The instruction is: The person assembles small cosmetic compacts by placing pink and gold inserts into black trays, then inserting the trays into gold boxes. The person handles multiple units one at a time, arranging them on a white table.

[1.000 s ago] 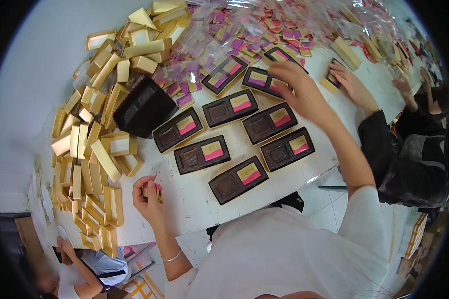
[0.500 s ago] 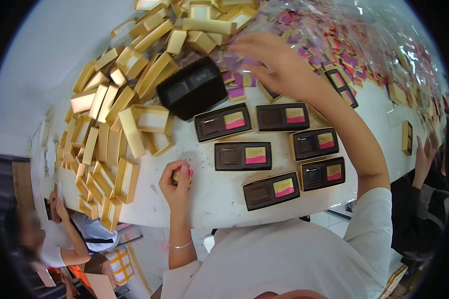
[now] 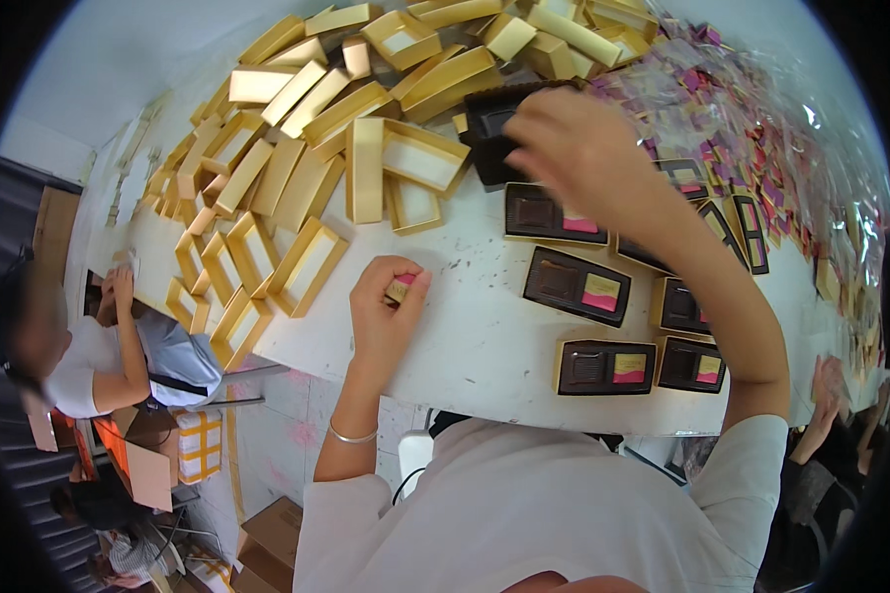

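Observation:
My left hand (image 3: 384,314) is closed around a small gold-and-pink wrapped square (image 3: 400,288), just above the white table (image 3: 445,326). My right hand (image 3: 578,143) reaches over a stack of black plastic trays (image 3: 487,148); its fingers are smeared by motion, and whether they touch the stack is unclear. In front of me are several gold boxes with black inserts. The one in the middle (image 3: 576,287) and the nearest one (image 3: 605,368) each carry a gold-and-pink square in the right compartment, with the left compartment bare. My right forearm partly covers other filled boxes.
Bare gold boxes (image 3: 307,262) are heaped at the left and far side. Beyond my right arm spreads a pile of pink, purple and gold squares (image 3: 702,119) under clear plastic film (image 3: 811,128). One person (image 3: 119,336) is at the left, and another person's hand (image 3: 821,400) shows at the right edge.
My view has turned, so the table's contents sit further right. My right hand has moved from the pile of squares to over the black trays. My left hand still holds its square.

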A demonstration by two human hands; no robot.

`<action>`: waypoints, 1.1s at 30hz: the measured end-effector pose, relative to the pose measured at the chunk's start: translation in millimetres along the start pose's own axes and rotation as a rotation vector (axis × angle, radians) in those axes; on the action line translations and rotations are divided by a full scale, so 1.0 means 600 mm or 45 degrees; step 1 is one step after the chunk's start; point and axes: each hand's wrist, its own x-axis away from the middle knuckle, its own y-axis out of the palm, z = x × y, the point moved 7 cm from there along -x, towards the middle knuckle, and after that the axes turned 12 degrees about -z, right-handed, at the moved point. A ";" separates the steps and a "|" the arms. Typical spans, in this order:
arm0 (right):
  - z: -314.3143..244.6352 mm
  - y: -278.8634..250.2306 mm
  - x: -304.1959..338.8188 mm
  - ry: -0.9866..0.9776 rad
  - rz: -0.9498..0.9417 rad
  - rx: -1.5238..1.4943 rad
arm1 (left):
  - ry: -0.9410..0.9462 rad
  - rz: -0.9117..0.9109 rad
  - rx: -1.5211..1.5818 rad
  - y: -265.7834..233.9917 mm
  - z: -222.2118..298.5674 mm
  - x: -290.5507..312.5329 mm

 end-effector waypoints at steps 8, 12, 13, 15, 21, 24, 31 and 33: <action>-0.062 0.194 -0.107 0.152 -0.367 -0.051 | -0.162 -0.073 -0.300 -0.045 0.001 -0.046; -0.063 0.191 -0.131 0.356 -0.462 -0.248 | -0.176 -0.192 -0.594 -0.048 -0.003 -0.092; -0.069 0.166 -0.132 0.378 -0.446 -0.290 | -0.151 -0.188 -0.617 -0.059 -0.011 -0.097; -0.097 0.088 -0.116 0.414 -0.422 -0.383 | -0.082 -0.164 -0.625 -0.086 -0.017 -0.081; -0.241 0.020 0.094 -0.079 -0.696 -0.684 | -0.146 -0.210 -0.656 -0.089 0.064 -0.024; -0.298 0.073 0.141 -0.207 -0.772 -0.409 | -0.194 -0.302 -0.772 -0.057 0.072 -0.003; -0.252 0.103 0.154 -0.158 -0.746 -0.351 | -0.262 -0.790 -0.066 0.062 0.073 -0.055; -0.234 0.065 0.150 -0.122 -0.585 -0.458 | -0.292 -0.926 0.226 0.054 0.099 -0.050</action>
